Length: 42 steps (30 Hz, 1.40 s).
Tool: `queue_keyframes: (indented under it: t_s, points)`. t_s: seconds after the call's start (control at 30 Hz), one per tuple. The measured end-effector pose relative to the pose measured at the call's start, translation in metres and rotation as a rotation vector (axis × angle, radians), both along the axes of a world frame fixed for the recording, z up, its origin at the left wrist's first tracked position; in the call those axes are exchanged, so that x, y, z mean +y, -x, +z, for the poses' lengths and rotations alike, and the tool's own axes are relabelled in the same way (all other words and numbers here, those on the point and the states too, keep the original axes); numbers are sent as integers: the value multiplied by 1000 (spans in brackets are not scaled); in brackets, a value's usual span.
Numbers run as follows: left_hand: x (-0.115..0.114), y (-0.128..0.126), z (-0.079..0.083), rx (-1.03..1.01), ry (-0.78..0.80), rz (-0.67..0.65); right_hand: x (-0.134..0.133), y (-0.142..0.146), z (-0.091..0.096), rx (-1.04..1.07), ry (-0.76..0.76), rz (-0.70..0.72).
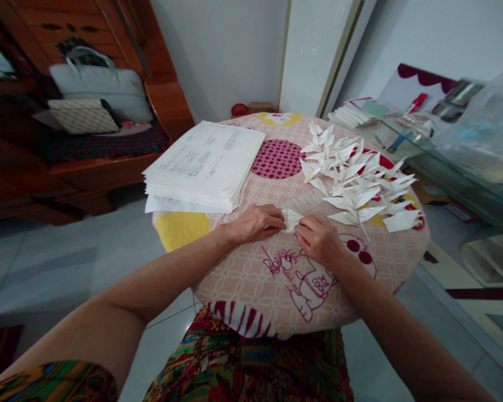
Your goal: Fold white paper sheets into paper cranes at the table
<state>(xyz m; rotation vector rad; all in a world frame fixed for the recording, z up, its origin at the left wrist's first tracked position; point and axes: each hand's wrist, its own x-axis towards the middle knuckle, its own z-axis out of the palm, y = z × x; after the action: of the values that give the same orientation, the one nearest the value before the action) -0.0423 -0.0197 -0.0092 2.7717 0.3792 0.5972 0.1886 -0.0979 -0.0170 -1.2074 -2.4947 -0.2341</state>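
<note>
A small piece of folded white paper (291, 219) lies on the round table with a patterned cloth (251, 279). My left hand (255, 223) presses on its left edge with fingers pinched together. My right hand (318, 239) pinches its right edge. Just beyond my right hand spreads a pile of several folded white paper cranes (356, 178). A thick stack of printed sheets (205, 164) rests at the table's far left, overhanging the edge.
A wooden bench (79, 162) with a grey bag (104, 89) and a quilted pouch (81, 115) stands at the left. A glass-topped table (456, 173) with papers and plastic sits at the right. Tiled floor surrounds the round table.
</note>
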Motion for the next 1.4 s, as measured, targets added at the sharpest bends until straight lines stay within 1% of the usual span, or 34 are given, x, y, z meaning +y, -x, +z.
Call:
queue_keyframes:
  t_s: [0.27, 0.47, 0.63, 0.83, 1.0, 1.1, 1.23, 1.4]
  points:
    - [6, 2, -3, -62, 65, -25, 2, -9, 0, 70, -77, -51]
    - [7, 3, -2, 6, 47, -16, 1, -13, 1, 110, -59, -88]
    - [6, 2, 1, 55, 3, -27, 3, -19, 0, 205, -48, -125]
    - [4, 1, 4, 45, 1, -36, 6, -25, -3, 286, -8, -162]
    - [4, 1, 3, 22, 17, -28, 6, -24, -1, 317, 9, -158]
    - [6, 2, -1, 5, 46, -24, 5, -22, 0, 327, 39, -158]
    - [9, 3, -5, -73, 115, -24, 4, -20, 0, 338, 68, -169]
    - [10, 3, -6, -143, 223, 2, 6, -20, -5, 359, 93, -167]
